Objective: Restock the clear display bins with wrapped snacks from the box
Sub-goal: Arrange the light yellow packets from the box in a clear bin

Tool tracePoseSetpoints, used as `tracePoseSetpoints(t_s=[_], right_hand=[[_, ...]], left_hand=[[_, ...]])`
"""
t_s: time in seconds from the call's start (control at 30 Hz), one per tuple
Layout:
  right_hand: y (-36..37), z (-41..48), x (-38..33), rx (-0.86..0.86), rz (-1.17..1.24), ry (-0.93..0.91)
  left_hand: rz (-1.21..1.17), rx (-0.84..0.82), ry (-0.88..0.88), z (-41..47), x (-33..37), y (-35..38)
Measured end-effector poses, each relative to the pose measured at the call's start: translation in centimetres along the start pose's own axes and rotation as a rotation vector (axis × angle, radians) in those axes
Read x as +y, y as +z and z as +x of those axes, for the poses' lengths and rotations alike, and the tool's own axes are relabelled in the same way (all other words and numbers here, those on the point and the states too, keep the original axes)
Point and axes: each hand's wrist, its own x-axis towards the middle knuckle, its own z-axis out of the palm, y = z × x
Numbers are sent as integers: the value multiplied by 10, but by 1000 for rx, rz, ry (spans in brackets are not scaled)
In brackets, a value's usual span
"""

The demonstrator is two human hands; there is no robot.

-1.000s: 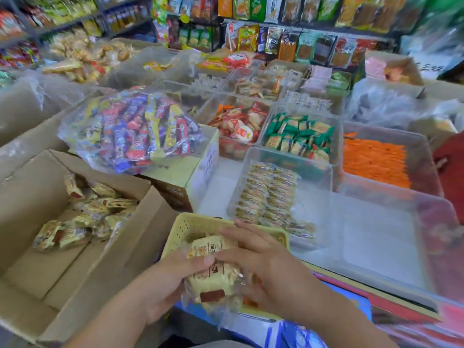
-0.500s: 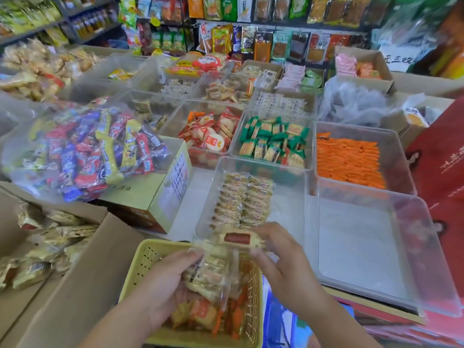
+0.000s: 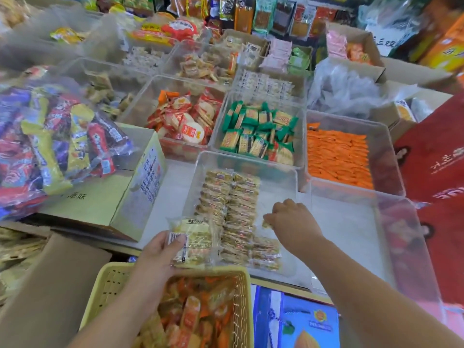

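Above the yellow basket [image 3: 242, 310], the left hand [image 3: 155, 257] grips a pack of wrapped snacks [image 3: 195, 243]. The thumb lies across its top face, and the other fingers are hidden beneath. Just right of it, the right hand [image 3: 293, 222] is inside the clear bin [image 3: 283, 169]. Its fingertips [image 3: 270, 218] are drawn together, pinching one wrapped snack [image 3: 266, 224] beside the stacked rows [image 3: 228, 204]. Beyond the fingers stand bins of green-wrapped snacks [image 3: 258, 131] and orange snacks [image 3: 336, 156].

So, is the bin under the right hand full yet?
Part full. Rows of snacks cover the left of the bin; its right is bare floor, where the right hand pinches one snack.
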Motion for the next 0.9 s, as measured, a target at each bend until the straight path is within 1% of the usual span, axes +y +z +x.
tracePoseSetpoints(t_s=[0.07, 0.13, 0.23, 0.3, 0.47, 0.6, 0.7, 0.77, 0.83, 0.9], right_hand=[[7, 13, -3, -104, -51, 13], [17, 22, -7, -181, -54, 37], [34, 32, -13, -294, 35, 107], [41, 36, -14, -350, 112, 143], [43, 46, -14, -472, 112, 86], [48, 46, -20, -490, 102, 85], [52, 44, -26, -495, 196, 146], [48, 42, -29, -496, 261, 179], [38, 36, -34, -402, 308, 224], [21, 23, -40, -227, 356, 267]], left_hand=[[15, -41, 6, 0, -2, -4], [-31, -54, 11, 0, -6, -10], [-42, -40, 24, -1, -4, -11], [-14, -64, 17, -1, -3, -10], [14, -65, 21, 0, -5, -9], [16, -45, 32, 2, -7, -8], [-14, -43, 20, 3, -7, -10], [-26, -58, -24, 1, -1, -6], [-42, -77, -50, 0, 1, -4], [-81, -41, -57, 0, 2, -5]])
